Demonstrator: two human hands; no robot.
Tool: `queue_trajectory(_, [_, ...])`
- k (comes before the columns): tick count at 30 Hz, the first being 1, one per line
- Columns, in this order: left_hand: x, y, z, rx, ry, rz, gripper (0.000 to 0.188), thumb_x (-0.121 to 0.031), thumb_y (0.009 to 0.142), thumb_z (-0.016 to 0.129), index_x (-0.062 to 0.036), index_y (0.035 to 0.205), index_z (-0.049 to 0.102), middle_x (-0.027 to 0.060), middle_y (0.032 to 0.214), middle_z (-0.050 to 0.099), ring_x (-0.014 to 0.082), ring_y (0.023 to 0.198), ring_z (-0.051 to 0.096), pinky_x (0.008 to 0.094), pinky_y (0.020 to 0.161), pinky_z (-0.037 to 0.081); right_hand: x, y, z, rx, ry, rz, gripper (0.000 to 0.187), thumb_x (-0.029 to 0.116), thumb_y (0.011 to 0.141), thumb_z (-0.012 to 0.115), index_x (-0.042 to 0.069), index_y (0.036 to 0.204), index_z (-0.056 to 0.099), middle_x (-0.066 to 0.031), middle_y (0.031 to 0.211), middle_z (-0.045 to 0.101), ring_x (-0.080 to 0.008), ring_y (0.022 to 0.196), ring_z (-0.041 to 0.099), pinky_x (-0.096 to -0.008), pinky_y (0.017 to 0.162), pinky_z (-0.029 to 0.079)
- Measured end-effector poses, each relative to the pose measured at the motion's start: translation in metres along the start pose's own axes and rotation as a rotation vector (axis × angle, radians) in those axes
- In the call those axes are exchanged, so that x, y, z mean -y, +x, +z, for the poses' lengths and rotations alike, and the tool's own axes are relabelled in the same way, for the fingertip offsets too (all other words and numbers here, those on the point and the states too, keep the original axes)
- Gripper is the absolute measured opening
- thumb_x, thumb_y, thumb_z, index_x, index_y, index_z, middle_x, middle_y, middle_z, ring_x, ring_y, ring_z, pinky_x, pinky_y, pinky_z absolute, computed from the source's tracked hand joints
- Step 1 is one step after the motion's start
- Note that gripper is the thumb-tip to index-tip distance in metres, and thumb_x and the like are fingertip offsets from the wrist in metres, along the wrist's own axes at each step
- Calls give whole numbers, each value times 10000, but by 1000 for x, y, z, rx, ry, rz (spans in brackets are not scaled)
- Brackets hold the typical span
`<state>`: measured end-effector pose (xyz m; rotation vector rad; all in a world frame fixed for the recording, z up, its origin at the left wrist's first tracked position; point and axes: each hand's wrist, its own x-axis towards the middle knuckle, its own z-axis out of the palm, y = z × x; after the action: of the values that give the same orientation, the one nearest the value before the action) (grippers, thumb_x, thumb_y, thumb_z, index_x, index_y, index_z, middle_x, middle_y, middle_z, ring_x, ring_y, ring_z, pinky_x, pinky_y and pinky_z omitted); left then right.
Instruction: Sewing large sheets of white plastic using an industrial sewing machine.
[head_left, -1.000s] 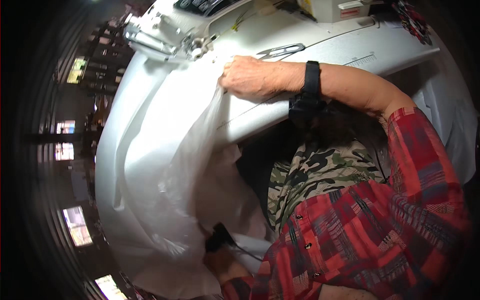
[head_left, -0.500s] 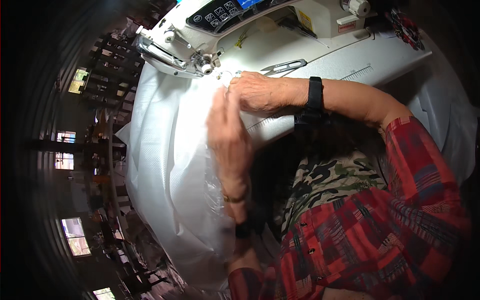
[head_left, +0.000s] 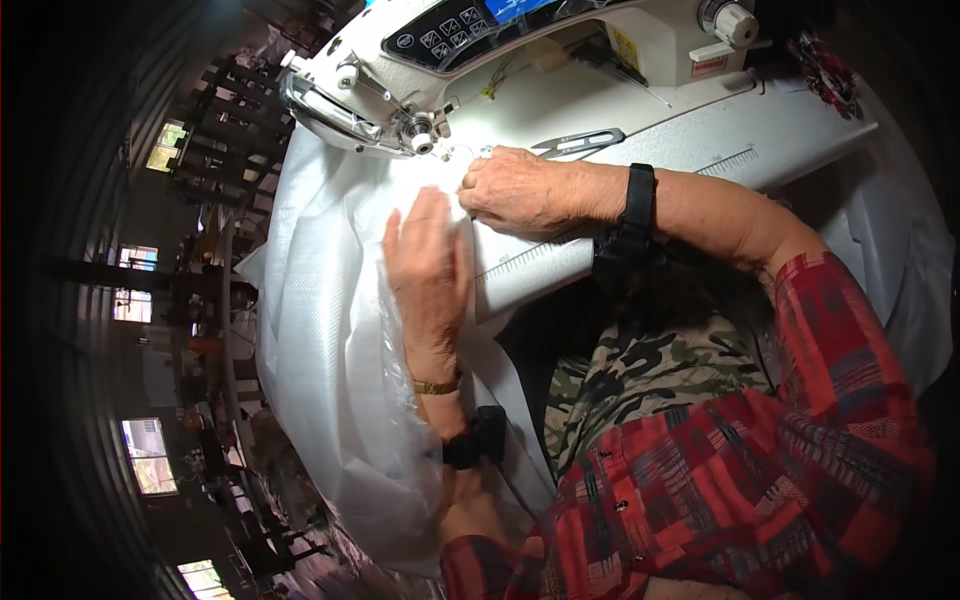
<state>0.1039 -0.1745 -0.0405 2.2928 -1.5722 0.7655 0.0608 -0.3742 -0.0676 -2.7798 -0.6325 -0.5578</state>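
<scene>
A large sheet of white woven plastic fabric (head_left: pixel 315 290) hangs in folds over the left side of the sewing table, its far edge under the sewing machine (head_left: pixel 365 45). My left hand (head_left: pixel 430 275) lies on the fabric with its fingers stretched out, slightly blurred. Close to the brightly lit needle area, my right hand (head_left: pixel 515 190) has its fingers curled together on the right edge of the sheet. The fingertips are partly hidden, and glare washes out the fabric there.
Thread snips (head_left: pixel 580 142) lie on the machine bed just beyond my right hand. A ruler scale (head_left: pixel 520 262) runs along the table's near edge. Farther right is a dark red bundle (head_left: pixel 825 75). A screwdriver-like tool (head_left: pixel 640 85) rests under the machine arm.
My left hand has moved left and slightly nearer to me, off the right hand's fingers, and the fabric's near edge has shifted left with it. My right hand stays by the needle.
</scene>
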Motion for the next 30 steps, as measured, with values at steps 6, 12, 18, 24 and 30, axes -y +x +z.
queue_trajectory(6, [0, 6, 10, 255, -61, -213, 379, -216, 907, 602, 17, 1206, 596, 162, 1242, 604, 291, 1111, 579, 432, 952, 411, -2, 1, -1, 45, 20, 52, 187, 194, 912, 539, 36, 927, 640, -91, 915, 644, -237, 942, 604, -395, 802, 431])
queue_trajectory(12, [7, 1, 25, 188, 17, -141, 275, -170, 889, 593, 24, 1076, 649, 172, 1179, 618, 295, 1034, 587, 429, 887, 418, 0, 1, 2, 12, -7, 44, 183, 198, 914, 540, 39, 923, 631, -87, 897, 636, -235, 927, 598, -388, 812, 413])
queue_trajectory(18, [9, 10, 34, 150, 51, -87, 197, -145, 878, 580, 21, 943, 665, 163, 1000, 641, 298, 919, 585, 416, 853, 410, -2, 2, 4, 5, -99, 44, 199, 210, 909, 549, 23, 918, 618, -107, 879, 631, -247, 912, 592, -391, 824, 417])
queue_trajectory(24, [18, 24, 43, 109, 73, -116, 203, -148, 886, 563, 14, 821, 666, 149, 879, 655, 301, 902, 591, 420, 848, 409, -7, 8, 4, 36, -44, 103, 220, 228, 901, 545, 22, 906, 620, -122, 889, 639, -253, 918, 591, -409, 838, 424])
queue_trajectory(30, [27, 27, 43, 170, 17, -213, 214, -149, 881, 564, 24, 804, 664, 160, 873, 651, 299, 910, 597, 424, 877, 409, -9, 12, 3, 0, 224, 212, 258, 212, 881, 539, -22, 929, 636, -156, 873, 636, -304, 926, 589, -420, 855, 428])
